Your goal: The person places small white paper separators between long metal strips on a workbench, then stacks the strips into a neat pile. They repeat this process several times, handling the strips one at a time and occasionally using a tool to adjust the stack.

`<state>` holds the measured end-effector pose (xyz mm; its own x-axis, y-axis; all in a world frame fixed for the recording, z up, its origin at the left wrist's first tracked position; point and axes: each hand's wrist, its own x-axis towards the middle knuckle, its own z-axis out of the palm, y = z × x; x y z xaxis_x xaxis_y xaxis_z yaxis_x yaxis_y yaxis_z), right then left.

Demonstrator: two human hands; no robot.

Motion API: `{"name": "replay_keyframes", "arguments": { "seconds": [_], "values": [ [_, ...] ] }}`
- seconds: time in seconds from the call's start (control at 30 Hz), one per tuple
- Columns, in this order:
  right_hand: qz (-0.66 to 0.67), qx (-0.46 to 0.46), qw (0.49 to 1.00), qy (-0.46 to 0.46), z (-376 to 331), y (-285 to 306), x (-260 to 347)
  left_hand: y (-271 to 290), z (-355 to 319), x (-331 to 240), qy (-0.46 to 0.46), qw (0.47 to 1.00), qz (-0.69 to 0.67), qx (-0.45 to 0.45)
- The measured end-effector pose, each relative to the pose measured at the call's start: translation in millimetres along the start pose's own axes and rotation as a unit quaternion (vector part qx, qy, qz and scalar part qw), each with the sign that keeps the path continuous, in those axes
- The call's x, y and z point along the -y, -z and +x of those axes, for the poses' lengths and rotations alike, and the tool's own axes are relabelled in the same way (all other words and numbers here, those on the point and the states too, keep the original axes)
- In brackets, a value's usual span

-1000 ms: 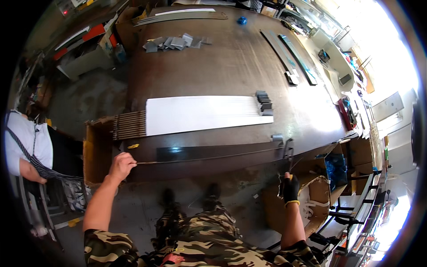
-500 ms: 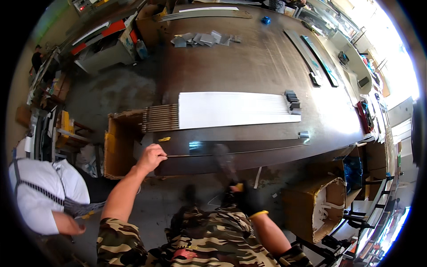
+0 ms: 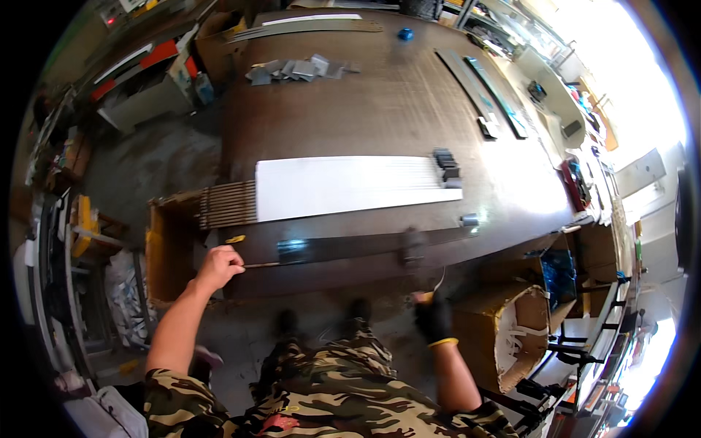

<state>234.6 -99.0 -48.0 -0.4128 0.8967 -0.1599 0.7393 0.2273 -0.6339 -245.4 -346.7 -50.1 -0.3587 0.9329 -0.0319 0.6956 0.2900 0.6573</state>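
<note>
— While you stand at the near edge of the brown workbench [image 3: 380, 95], what has your left hand [image 3: 217, 267] got?

— Your bare left hand is closed, fingers curled around the left end of a long thin metal strip [image 3: 365, 244] that lies along the bench's front edge, running from your hand toward the right.

— And your right hand?

— Your right hand [image 3: 434, 317] wears a black glove with a yellow cuff. It hangs low in front of the bench, below the strip and apart from it. The fingers look curled, with something small and pale near their tips, but you cannot tell from this view whether it grips anything.

— Where does the strip sit among the other things?

— It lies just in front of a white sheet [image 3: 350, 186], which rests flat on a stack of narrow bars [image 3: 226, 204] sticking out at its left end. A small yellow object [image 3: 235, 239] lies on the bench just above your left hand. A dark clamp-like piece [image 3: 411, 248] sits on the strip toward its right part.

— Anything beside you?

— An open cardboard box [image 3: 511, 328] stands on the floor to your right, near the gloved hand, and another box [image 3: 164, 248] stands at the bench's left end.
</note>
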Motion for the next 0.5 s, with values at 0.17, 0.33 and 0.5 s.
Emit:
{"name": "replay_keyframes", "arguments": {
  "seconds": [0.17, 0.33, 0.5],
  "values": [
    [-0.017, 0.216, 0.968, 0.126, -42.2, -105.4, 177.9, 2.1, 9.9, -4.1, 0.040, 0.998, 0.034, 0.030],
    [0.017, 0.218, 0.975, 0.022, -23.2, -46.3, 115.9, 7.4, -0.6, -2.3, 0.065, 0.997, 0.030, 0.035],
    [0.103, -0.107, 0.978, -0.146, 46.1, 98.1, -109.7, 11.2, 4.3, -4.3, 0.066, 0.996, 0.035, 0.050]
  ]
}}
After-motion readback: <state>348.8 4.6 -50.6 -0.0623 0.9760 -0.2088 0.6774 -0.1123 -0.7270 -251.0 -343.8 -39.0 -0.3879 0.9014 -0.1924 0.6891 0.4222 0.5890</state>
